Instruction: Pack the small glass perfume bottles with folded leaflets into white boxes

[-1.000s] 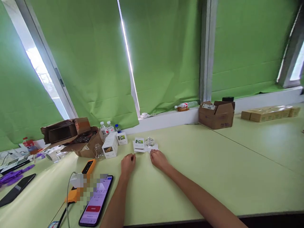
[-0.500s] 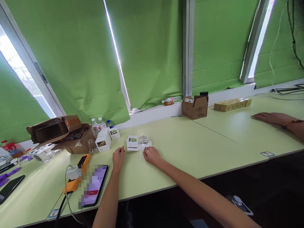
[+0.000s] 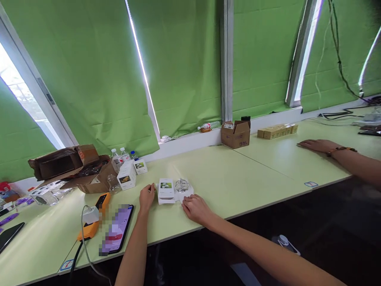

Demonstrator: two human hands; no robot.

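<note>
left hand [image 3: 147, 197]: one, bare, fingers curled, just beside the left side of the pictured white box; contact, and whether anything is gripped, cannot be told.

right hand [image 3: 197, 208]: one, bare, fingertips bent over the near edge of a white card [image 3: 189, 188]; pinching or merely resting, not shown.

white box [image 3: 166, 188]: one, green picture on its upper face, lying on the tabletop [image 3: 214, 174] between the two hands, slightly beyond them; shut or unsealed, too small to tell.

clear item [image 3: 181, 185]: one, glossy, see-through, exact kind unclear; on the white card, just right of the white box.

stage, as judged: clear item out in plain view, not enclosed; white card spread beneath it. putting item and box together is not done, so the arrangement looks partway rather than finished.

set apart, to the left, touched by neither hand: long white carton [image 3: 127, 176]; small white carton [image 3: 140, 166]; capped bottles [image 3: 124, 155]; open brown carton [image 3: 98, 178].

nearer the front edge: phone [image 3: 121, 230], orange device [image 3: 102, 204], white plug [image 3: 91, 214].

farther right: brown box [image 3: 235, 135], row of tan boxes [image 3: 276, 131], co-worker's hand [image 3: 317, 145] laid flat, palm down.
</note>
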